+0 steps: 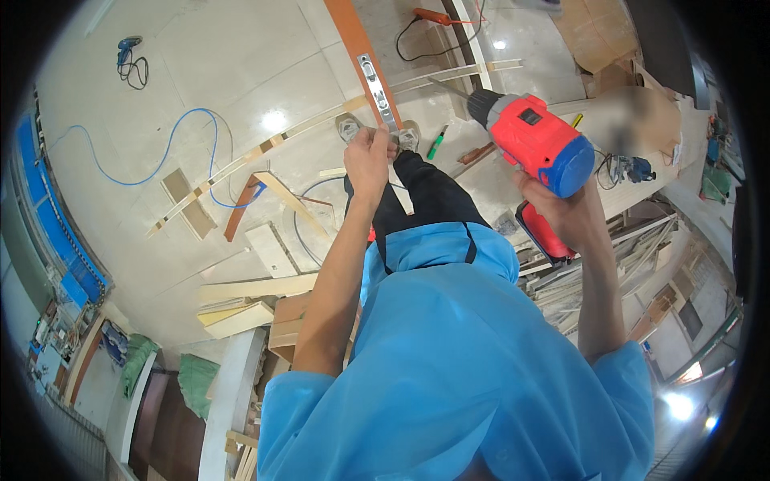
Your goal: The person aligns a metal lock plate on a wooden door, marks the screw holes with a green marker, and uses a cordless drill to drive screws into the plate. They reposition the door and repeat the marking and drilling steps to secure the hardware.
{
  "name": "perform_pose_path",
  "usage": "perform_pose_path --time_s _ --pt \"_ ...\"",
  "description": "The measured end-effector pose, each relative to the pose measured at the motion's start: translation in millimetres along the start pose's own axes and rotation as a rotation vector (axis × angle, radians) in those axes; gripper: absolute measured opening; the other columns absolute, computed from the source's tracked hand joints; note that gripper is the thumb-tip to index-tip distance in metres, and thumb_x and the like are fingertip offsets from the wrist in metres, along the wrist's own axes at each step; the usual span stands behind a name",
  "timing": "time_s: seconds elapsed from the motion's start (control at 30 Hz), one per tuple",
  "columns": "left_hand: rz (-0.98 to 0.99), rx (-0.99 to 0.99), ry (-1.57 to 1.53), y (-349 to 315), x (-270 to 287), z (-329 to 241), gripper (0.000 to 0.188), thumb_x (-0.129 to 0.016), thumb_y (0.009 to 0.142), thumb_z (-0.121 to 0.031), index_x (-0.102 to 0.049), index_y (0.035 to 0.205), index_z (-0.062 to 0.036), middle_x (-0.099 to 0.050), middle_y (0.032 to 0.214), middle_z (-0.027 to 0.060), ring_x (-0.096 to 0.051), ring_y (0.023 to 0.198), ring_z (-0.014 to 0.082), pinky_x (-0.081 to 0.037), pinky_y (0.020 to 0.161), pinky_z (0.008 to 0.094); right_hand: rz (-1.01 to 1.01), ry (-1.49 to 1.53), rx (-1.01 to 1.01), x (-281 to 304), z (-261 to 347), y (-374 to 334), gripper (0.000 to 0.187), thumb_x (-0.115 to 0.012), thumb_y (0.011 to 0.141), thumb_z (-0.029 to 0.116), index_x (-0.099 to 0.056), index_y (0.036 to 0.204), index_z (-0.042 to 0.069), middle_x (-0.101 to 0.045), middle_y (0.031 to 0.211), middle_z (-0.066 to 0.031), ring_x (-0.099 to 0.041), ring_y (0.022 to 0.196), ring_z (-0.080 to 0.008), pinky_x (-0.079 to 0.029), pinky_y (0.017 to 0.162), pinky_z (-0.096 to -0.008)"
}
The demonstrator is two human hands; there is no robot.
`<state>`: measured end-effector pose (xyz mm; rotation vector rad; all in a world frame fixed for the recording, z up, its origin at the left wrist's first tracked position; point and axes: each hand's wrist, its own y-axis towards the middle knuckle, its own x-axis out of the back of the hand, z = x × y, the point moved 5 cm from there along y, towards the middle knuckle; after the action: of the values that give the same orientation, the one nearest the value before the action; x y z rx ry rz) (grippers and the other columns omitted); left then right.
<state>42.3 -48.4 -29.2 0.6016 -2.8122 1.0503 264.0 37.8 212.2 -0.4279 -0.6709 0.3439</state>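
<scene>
My right hand (553, 200) is wrapped round the grip of a red and blue cordless drill (529, 140). Its black chuck and long thin bit point to the upper left, apart from the board. An orange-brown wooden board (347, 28) stands before me, its end close to my shoes. Set along its narrow face is a shiny metal flush bolt plate (374, 86) with oblong recesses. At the plate's lower end my left hand (369, 164) has its fingers pinched together. Whatever lies between those fingertips is too small to make out.
Behind the board a long slatted wooden strip (265, 147) crosses the floor. A blue hose (180, 132) curls at the left, beyond it a corded power tool (126, 52). A green marker-like tool (437, 143) lies by my right shoe. Wood offcuts (257, 289) are piled left, a jigsaw-like tool (634, 168) right.
</scene>
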Motion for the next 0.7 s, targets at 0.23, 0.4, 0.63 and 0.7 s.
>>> perform_pose_path --time_s 0.23,0.4,0.63,0.7 --pt "-0.037 -0.052 0.180 6 3 0 0.044 -0.057 0.099 -0.037 -0.068 0.084 0.0035 -0.072 0.070 0.0131 -0.071 0.064 0.0197 -0.055 0.065 0.0325 0.087 -0.084 -0.181 1 -89 -11 0.029 -0.074 0.086 0.020 -0.068 0.105 -0.001 -0.070 0.080 -0.0143 -0.068 0.074 -0.0187 -0.053 0.071 -0.0351" --pt "0.015 -0.052 0.117 9 4 -1 0.042 -0.058 0.099 -0.036 -0.069 0.086 0.0027 -0.072 0.070 0.0117 -0.070 0.063 0.0191 -0.056 0.066 0.0309 0.101 -0.011 -0.127 -9 -140 -20 0.027 -0.074 0.085 0.019 -0.067 0.101 -0.002 -0.068 0.077 -0.0138 -0.065 0.069 -0.0202 -0.052 0.069 -0.0361" --pt "0.082 -0.039 0.537 14 9 -19 0.047 -0.064 0.094 -0.049 -0.074 0.091 -0.0033 -0.072 0.071 0.0062 -0.070 0.064 0.0159 -0.054 0.068 0.0320 0.033 -0.072 -0.181 -16 -168 -24 0.030 -0.072 0.081 0.017 -0.063 0.101 -0.004 -0.068 0.080 -0.0189 -0.066 0.073 -0.0296 -0.051 0.071 -0.0389" --pt "0.119 0.029 0.570 18 8 -25 0.048 -0.065 0.092 -0.054 -0.076 0.092 -0.0071 -0.072 0.070 0.0042 -0.070 0.065 0.0145 -0.053 0.068 0.0320 0.080 -0.043 -0.238 -19 -173 -22 0.033 -0.072 0.081 0.017 -0.063 0.104 -0.004 -0.068 0.081 -0.0196 -0.067 0.074 -0.0316 -0.052 0.072 -0.0393"
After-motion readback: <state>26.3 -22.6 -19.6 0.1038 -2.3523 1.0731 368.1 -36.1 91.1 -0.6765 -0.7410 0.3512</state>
